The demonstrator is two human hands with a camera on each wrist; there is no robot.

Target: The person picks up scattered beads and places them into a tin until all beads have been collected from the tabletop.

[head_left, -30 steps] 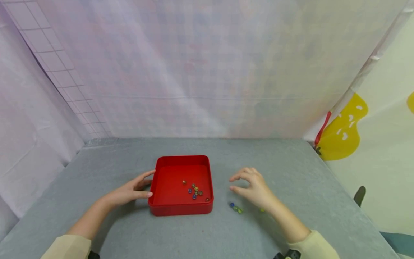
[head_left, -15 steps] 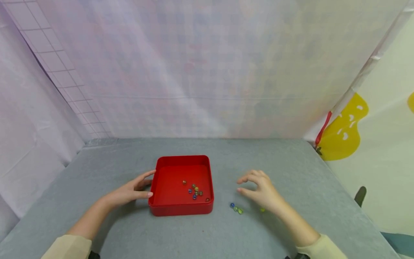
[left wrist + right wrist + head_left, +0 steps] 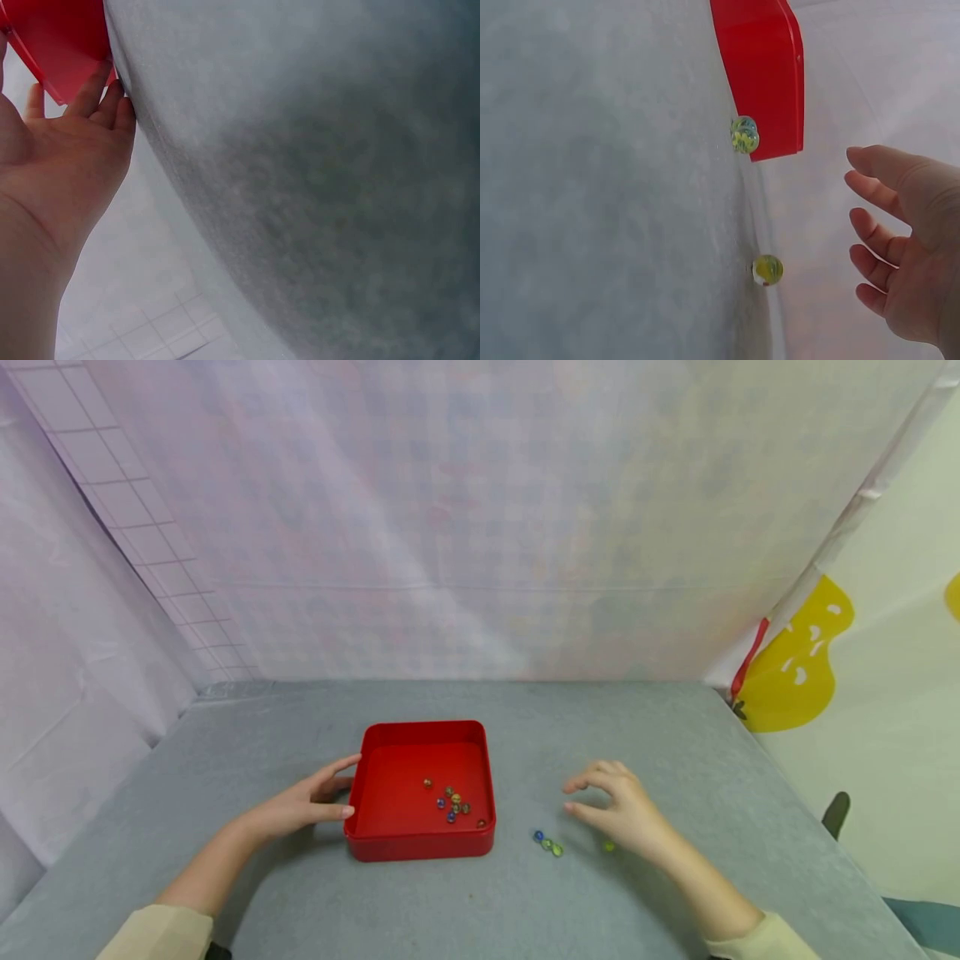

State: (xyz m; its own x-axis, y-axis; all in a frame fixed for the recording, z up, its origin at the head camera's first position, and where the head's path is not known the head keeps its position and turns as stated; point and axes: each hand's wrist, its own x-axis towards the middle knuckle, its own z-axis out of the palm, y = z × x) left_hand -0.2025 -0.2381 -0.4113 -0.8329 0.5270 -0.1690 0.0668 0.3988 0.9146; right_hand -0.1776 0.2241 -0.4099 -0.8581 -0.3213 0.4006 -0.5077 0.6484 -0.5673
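Note:
A square red tray point(image 3: 420, 847) stands on the grey table, with several small marbles point(image 3: 456, 798) in its right half. My left hand point(image 3: 303, 802) touches the tray's left side, thumb near the front corner and fingers fairly straight along the wall. Right of the tray a blue marble point(image 3: 538, 836) and greenish marbles point(image 3: 557, 850) lie in a short row. A yellow-green marble point(image 3: 609, 846) sits apart, close to my right forearm. Over the table my right hand point(image 3: 622, 810) hovers with thumb and fingers parted, holding nothing; the right wrist view shows a yellowish marble point(image 3: 767, 270) off its fingertips.
Grey cloth covers the table point(image 3: 300, 910). Pale patterned curtains point(image 3: 465, 568) hang behind and on both sides, and the right one carries a yellow printed shape point(image 3: 802, 668).
My right hand has drawn back to the right, away from the tray, and slightly toward the front. The left hand, the tray and the marbles hold their places.

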